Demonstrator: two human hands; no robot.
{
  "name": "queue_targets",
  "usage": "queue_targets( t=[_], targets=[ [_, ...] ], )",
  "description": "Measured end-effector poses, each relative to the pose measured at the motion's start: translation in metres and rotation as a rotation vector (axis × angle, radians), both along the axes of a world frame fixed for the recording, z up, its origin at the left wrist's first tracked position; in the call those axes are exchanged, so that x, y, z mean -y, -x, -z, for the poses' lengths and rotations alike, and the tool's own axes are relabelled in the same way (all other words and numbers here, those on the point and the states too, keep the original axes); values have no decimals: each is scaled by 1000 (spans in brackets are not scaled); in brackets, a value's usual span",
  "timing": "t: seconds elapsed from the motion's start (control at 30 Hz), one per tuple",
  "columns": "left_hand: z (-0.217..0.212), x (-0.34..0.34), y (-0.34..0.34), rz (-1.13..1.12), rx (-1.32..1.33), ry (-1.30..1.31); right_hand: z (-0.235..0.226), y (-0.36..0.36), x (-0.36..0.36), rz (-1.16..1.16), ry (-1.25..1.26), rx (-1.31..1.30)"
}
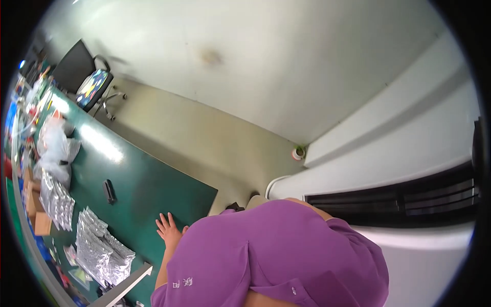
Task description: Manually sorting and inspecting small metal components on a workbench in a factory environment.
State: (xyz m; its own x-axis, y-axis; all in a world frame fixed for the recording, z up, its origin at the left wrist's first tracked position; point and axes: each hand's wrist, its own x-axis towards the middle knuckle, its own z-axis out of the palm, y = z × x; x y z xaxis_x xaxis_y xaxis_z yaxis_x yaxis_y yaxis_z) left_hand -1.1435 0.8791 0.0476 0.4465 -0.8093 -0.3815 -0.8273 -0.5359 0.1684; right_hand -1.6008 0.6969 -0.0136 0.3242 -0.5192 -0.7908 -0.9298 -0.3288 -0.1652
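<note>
My left hand (170, 233) lies on the green tabletop (153, 189) with its fingers spread, holding nothing. Beyond it, farther left, is a small, long black object (109, 192) whose kind I cannot make out. A pile of silver foil bags (102, 250) lies to the left of my hand, apart from it. More silver foil bags (56, 199) are stacked farther left. Only a strip of my right forearm (311, 208) shows past my purple shirt; the hand itself is hidden.
Clear plastic bags (53, 148) and cardboard boxes (43, 223) stand along the table's left side. A grey metal bar (123, 286) crosses the near left. A black office chair (76, 71) stands at the far left. A potted plant (298, 152) is on the floor by the wall.
</note>
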Motion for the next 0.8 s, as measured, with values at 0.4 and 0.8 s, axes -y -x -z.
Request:
queue_targets(
  t=[0.4, 0.8],
  targets=[
    [-13, 102, 45, -611, 8, -93, 123, 122, 241, -23, -3, -90],
    [-9, 173, 56, -1153, 62, -2, 13, -160, 507, -162, -15, 180]
  ],
)
